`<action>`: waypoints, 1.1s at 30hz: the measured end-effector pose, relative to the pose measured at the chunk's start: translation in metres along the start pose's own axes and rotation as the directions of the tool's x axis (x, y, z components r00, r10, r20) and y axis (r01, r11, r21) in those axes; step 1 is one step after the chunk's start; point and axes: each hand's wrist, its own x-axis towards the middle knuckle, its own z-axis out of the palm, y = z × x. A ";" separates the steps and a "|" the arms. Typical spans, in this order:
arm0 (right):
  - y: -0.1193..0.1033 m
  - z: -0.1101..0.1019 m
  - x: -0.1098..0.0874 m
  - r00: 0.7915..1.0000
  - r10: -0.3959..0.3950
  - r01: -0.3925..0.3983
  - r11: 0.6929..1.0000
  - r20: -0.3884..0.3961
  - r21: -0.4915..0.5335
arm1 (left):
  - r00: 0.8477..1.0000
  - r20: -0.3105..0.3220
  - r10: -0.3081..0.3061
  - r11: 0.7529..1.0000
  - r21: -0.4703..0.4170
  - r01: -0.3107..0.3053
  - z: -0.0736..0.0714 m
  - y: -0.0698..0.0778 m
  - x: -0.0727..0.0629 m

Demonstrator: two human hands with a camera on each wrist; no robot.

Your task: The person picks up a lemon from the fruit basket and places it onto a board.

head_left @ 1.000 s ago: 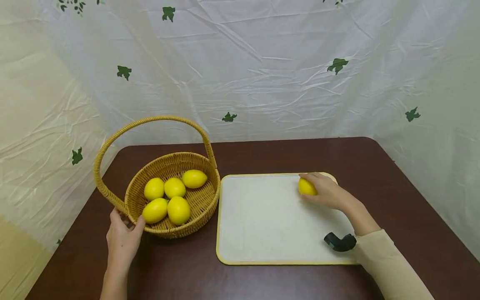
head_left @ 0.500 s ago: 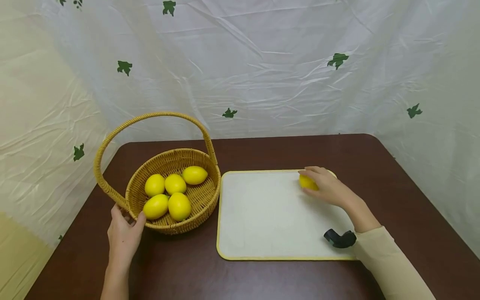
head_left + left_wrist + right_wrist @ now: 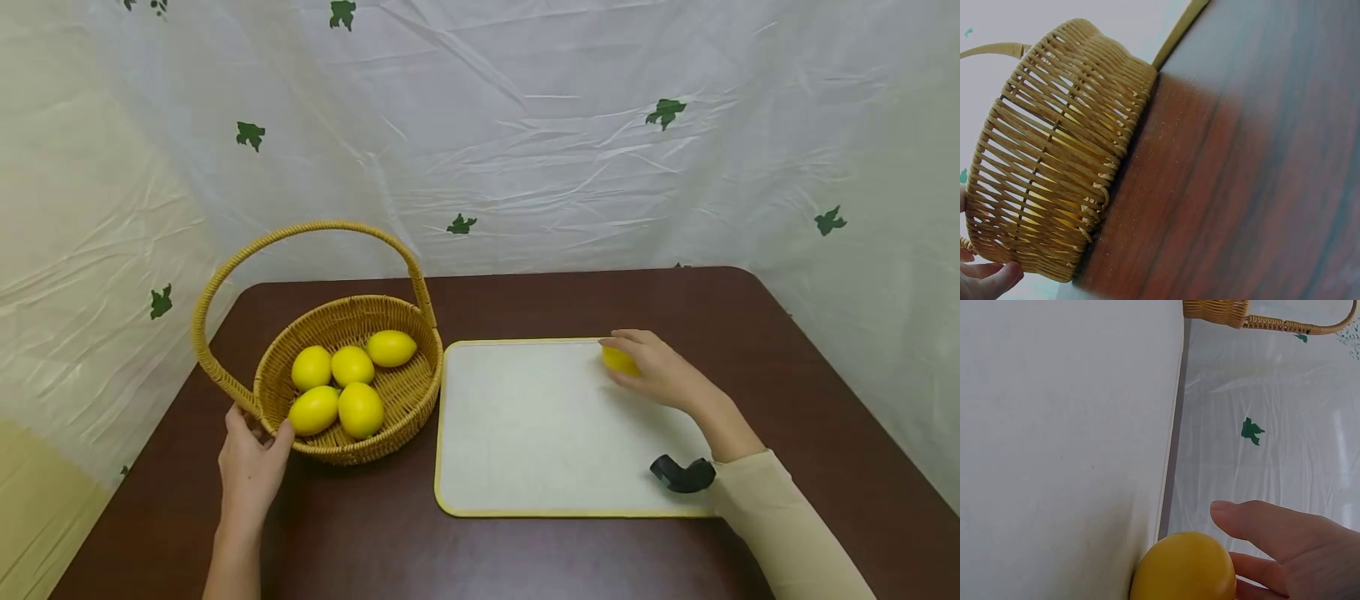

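looks like a makeshift, curtained-off spot, hard to place as home, lab or office: walled with creased cloth [image 3: 540, 167], printed with green leaves [image 3: 665, 113], behind the table [image 3: 352, 533] and on both its sides.

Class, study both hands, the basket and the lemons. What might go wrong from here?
Slipping: in the right wrist view a fingertip appears apart from the lemon, so the right hand may lose it.
Rolling: that lemon is rounded and near the far edge of the board; a nudge might send it off.
Tipping: the left hand holds the basket by one side, so lifting might spill the five lemons inside.
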 end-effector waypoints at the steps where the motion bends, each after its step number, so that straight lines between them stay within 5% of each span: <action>1: 0.000 0.000 0.000 1.000 0.001 -0.001 1.000 0.000 0.005 | 1.000 0.002 -0.003 1.000 0.002 0.003 0.000 0.000 -0.001; 33: -0.004 0.000 0.003 1.000 -0.020 0.020 1.000 -0.015 0.004 | 1.000 0.015 -0.017 1.000 -0.007 0.017 0.001 -0.001 0.002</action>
